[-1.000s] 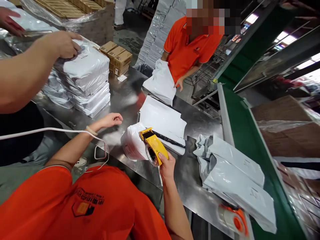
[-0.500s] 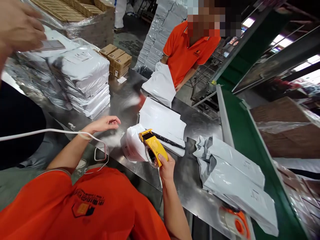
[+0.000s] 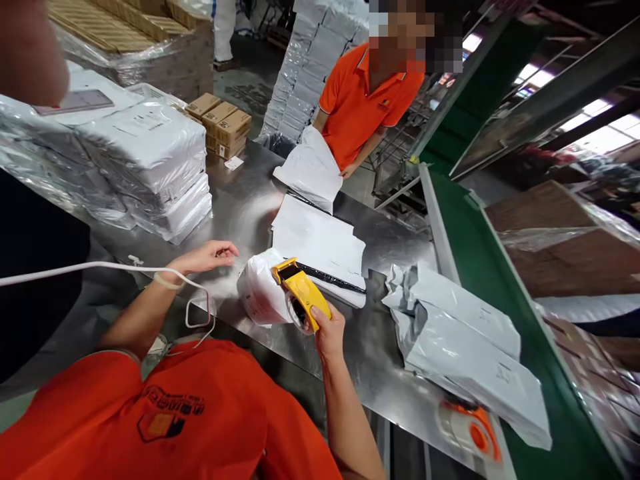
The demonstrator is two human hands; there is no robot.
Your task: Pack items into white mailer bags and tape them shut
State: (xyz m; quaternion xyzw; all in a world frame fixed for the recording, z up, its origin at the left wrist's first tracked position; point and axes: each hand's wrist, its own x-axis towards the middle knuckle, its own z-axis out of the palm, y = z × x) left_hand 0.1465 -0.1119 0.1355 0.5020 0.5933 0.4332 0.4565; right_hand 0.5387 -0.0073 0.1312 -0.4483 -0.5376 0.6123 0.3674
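Note:
My right hand (image 3: 330, 330) is wrapped round the handle of a yellow tape dispenser (image 3: 310, 293), which carries a roll of clear tape. The dispenser's head rests against the top right side of a white plastic-wrapped package (image 3: 256, 287) near the table's front edge. Left of that package hovers my left hand (image 3: 214, 255), apart from it, with loosely bent fingers and nothing in them. Just behind the package lies a stack of flat white mailing bags (image 3: 320, 233) with black edges.
Grey-white filled bags (image 3: 465, 333) lie on the metal table (image 3: 360, 380) at right, with an orange tape dispenser (image 3: 475, 430) beside them. A green conveyor (image 3: 480, 240) runs beyond. At left stand wrapped bundles (image 3: 145, 153). A co-worker (image 3: 370, 100) opposite holds a white bag (image 3: 313, 167).
The view has shifted slightly. At the upper left another person's hand has moved up and nearer the camera, over the wrapped bundles. My two hands and the dispenser have hardly moved.

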